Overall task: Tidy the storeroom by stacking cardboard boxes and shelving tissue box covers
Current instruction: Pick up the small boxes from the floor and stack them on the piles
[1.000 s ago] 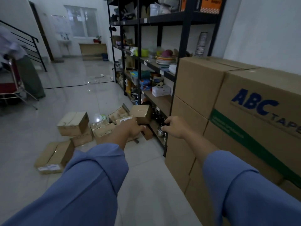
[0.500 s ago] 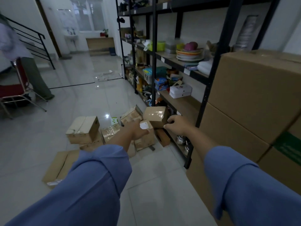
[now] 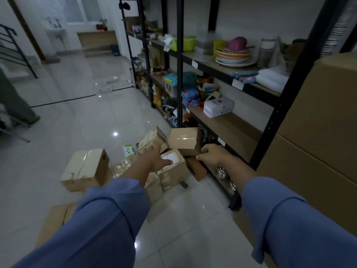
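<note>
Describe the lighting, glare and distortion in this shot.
Head view: dim and bluish overall; the bright window at top left is washed out; small white glints sit on the glossy white tiled floor; wide-angle distortion slants the black metal shelf uprights; edges look soft.

Single view, worn at the person's head, wide-angle: it faces forward and down across the tiled floor point(image 3: 81, 120) from well above it. Both sleeved arms point(image 3: 108, 219) enter from the bottom edge, close to the lens, with the left hand point(image 3: 154, 159) and right hand point(image 3: 210, 155) near mid-frame in front of the cardboard boxes point(image 3: 85, 169). The black shelving point(image 3: 179, 74) runs along the right side, receding into the room.
</note>
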